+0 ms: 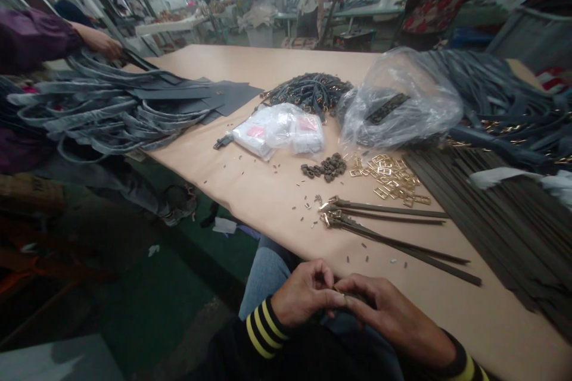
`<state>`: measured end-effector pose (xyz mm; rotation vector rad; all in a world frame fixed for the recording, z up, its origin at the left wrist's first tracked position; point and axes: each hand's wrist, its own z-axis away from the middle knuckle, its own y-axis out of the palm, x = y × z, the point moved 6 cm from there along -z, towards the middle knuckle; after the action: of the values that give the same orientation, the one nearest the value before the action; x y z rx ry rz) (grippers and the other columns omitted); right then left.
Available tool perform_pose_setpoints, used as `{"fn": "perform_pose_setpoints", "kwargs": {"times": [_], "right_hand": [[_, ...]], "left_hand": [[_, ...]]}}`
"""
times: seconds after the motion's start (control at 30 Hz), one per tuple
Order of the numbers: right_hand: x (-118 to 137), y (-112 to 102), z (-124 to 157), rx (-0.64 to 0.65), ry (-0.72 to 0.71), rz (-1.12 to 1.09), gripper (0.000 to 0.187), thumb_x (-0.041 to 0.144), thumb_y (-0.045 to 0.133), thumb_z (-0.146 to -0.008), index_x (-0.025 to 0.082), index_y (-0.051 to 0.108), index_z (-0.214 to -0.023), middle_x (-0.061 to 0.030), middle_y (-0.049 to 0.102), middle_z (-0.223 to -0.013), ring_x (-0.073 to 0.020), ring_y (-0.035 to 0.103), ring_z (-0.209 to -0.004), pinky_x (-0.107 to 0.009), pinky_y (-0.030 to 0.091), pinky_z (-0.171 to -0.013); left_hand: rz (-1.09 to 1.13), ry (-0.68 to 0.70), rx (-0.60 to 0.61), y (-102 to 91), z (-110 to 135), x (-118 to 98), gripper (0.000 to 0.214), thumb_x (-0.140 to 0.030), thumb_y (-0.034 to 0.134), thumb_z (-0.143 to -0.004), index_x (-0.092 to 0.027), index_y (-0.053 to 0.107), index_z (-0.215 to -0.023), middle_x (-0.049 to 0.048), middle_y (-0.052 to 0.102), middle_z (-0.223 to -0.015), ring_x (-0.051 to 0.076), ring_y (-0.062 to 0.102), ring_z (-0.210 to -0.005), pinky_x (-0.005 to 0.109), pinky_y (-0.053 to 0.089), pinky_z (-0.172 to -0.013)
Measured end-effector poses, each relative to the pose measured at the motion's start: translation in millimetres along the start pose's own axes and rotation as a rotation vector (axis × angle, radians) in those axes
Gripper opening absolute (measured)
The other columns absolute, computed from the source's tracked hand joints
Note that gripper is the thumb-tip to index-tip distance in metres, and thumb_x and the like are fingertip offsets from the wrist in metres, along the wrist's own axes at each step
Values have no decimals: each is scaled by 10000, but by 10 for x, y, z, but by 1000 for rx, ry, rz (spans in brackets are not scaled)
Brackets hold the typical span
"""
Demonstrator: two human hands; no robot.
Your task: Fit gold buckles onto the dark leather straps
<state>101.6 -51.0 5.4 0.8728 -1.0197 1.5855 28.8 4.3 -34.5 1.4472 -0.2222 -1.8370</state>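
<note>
My left hand [304, 293] and my right hand [389, 312] meet over my lap at the table's front edge. Thumbs and fingertips of both are pinched together around a small gold-coloured metal piece [340, 292], mostly covered by the fingers. Just beyond, on the table, lie dark narrow straps [397, 242] with gold buckles fastened at their left ends. Loose gold rectangular buckles [388, 175] are heaped behind them. To the left of that heap is a small pile of dark strap loops [328, 168]. Tiny metal pieces [308, 206] lie scattered nearby.
Many flat dark strips [496, 220] cover the table's right side. Farther back are a clear plastic bag [402, 101], white plastic packets [277, 131] and a pile of buckled straps [313, 90]. At left, a co-worker's hand [99, 41] is at a bundle of grey straps [111, 101].
</note>
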Motion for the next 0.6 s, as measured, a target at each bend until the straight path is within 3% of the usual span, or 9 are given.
{"fn": "perform_pose_setpoints", "kwargs": {"times": [0.2, 0.33, 0.5, 0.6], "right_hand": [[-75, 49, -16, -16, -14, -224, 238, 388, 480, -800, 153, 440, -788, -28, 585, -736, -107, 513, -595, -212, 405, -530], [-69, 65, 0, 17, -9, -202, 254, 383, 498, -784, 138, 473, -722, 2, 529, -627, -100, 501, -581, -218, 394, -567], [-40, 69, -13, 49, 4, -180, 280, 400, 500, -769, 127, 540, -726, -9, 546, -606, -112, 505, -583, -227, 391, -580], [-79, 50, -33, 24, 8, -164, 292, 411, 498, -767, 124, 539, -730, -6, 535, -601, -103, 491, -557, -222, 382, -557]], "left_hand": [[88, -10, 126, 48, 16, 5, 442, -258, 745, -539, -140, 363, -727, -43, 526, -561, 41, 472, -365, 102, 383, -281], [130, -40, 215, 77, 51, 7, 443, -231, 752, -531, -136, 370, -733, -16, 562, -580, 71, 513, -374, 107, 394, -271], [79, -69, 203, 28, 39, 71, 448, -268, 759, -519, -131, 385, -727, -3, 560, -553, 105, 549, -420, 121, 412, -277], [25, -42, 135, 17, 23, 62, 436, -284, 748, -536, -128, 392, -733, -14, 543, -537, 82, 523, -404, 113, 404, -285]]}}
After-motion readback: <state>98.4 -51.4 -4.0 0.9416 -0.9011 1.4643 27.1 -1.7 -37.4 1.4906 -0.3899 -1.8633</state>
